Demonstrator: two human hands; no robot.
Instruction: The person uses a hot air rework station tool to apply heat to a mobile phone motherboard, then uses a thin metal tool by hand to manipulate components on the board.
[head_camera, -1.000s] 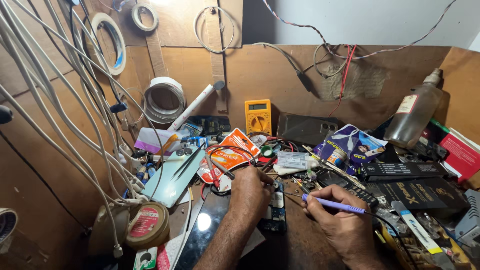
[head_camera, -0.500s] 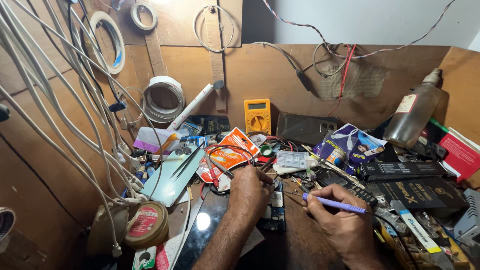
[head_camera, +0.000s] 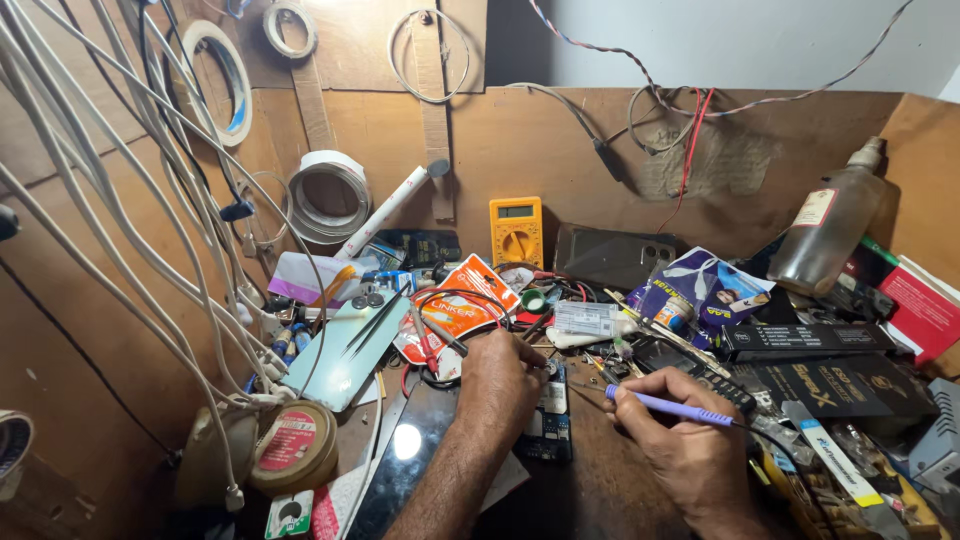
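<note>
Right hand (head_camera: 690, 450) grips purple soldering iron (head_camera: 668, 407) (pen-style), left hand (head_camera: 497, 385) steadies circuit board (head_camera: 547, 420)

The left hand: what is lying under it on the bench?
Under the left hand lies an opened phone, its circuit board showing at the hand's right side. The part beneath the palm is covered. The right hand holds a purple tool beside it.

Warm overhead light, sharp, wide-angle edges

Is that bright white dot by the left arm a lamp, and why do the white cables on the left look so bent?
Head view: the dot is glare from an overhead light on the glossy black panel; the white cables bow from wide-lens distortion; the centre is sharp.
</note>
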